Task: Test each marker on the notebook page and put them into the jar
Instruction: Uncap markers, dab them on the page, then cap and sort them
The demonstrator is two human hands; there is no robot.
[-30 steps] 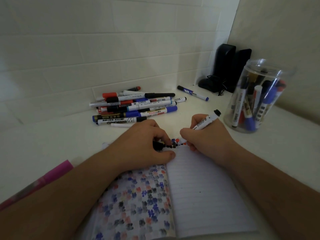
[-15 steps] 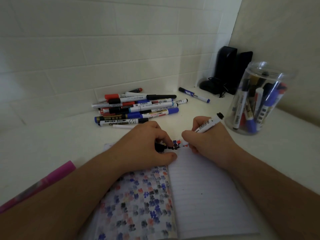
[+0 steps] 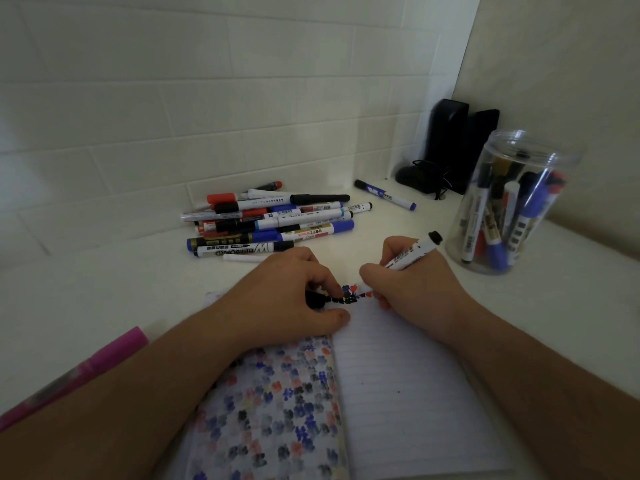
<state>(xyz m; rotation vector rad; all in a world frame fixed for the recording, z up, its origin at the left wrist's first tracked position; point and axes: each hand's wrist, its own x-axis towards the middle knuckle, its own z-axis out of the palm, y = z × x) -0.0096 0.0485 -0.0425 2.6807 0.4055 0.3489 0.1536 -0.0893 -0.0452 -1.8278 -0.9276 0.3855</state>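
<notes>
The white marker (image 3: 410, 252) is at the top edge of the open notebook (image 3: 398, 375), its tip end down among small black, blue and red marks on the lined page. Its long axis runs from the page up and away to the right, black end cap highest, toward the jar (image 3: 509, 206).

The right hand (image 3: 412, 282) grips that marker with curled fingers. The left hand (image 3: 294, 299) lies on the notebook's upper left, fingers curled round a small black object (image 3: 315, 299), possibly a cap; I cannot tell for certain.

The notebook's left page is covered in blotches of blue, black and red ink. It lies on a white counter (image 3: 104, 306) set in a corner of white tiled wall (image 3: 173, 98).

Beyond the hands, a pile of markers (image 3: 270, 223) lies near the wall, and one blue-capped marker (image 3: 384, 195) sits apart. The clear jar, to the right, holds several markers upright. Two black boxes (image 3: 460, 143) stand in the corner. A pink object (image 3: 79, 368) lies at the left edge.
</notes>
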